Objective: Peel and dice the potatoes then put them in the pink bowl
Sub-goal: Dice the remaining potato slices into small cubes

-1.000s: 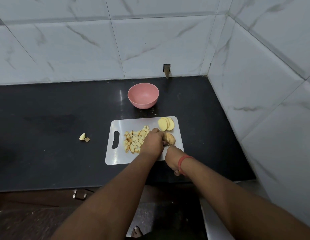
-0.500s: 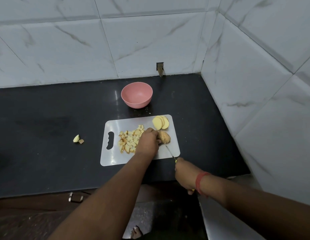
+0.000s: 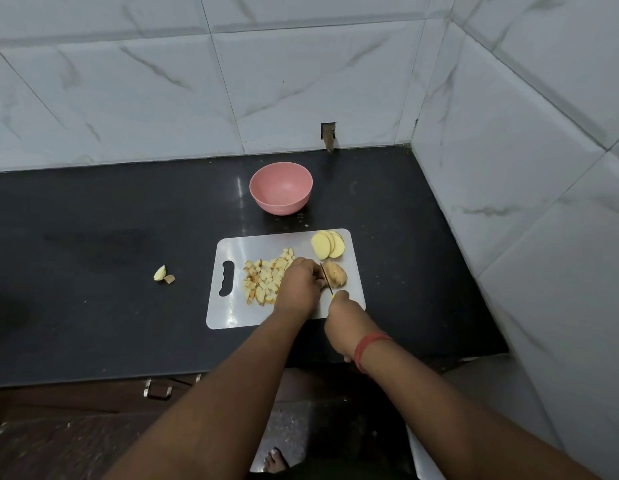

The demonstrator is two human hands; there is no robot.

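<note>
My left hand point(image 3: 298, 285) lies on the white cutting board point(image 3: 232, 317), its fingers curled down onto the near end of the potato piece point(image 3: 335, 276); the back of the hand hides the fingertips and just where they meet the potato, so I see only its brownish far end poking out to the right. My right hand point(image 3: 342, 323) holds the knife point(image 3: 326, 278), the fingers wrapped round a handle that is almost wholly covered, with only a speck of yellow showing at the knuckles. The thin blade runs up from that hand and stands against the potato piece, right beside my left fingers; how deep it sits in the flesh I cannot make out. A red thread band point(image 3: 368, 348) circles my right wrist. Left of my left hand lies a heap of potato dice point(image 3: 263, 280), partly covered by that hand on its right side. At the far right corner of the board rest a few overlapping potato slices point(image 3: 328, 244), pale yellow; their count is hard to tell. The pink bowl point(image 3: 281, 192) stands on the black desk point(image 3: 93, 237) beyond the board, apart from it. Two small scraps point(image 3: 163, 274) lie on the desk well to the left, too small to name. A bare foot point(image 3: 275, 460) shows at the bottom, half cut off.
</note>
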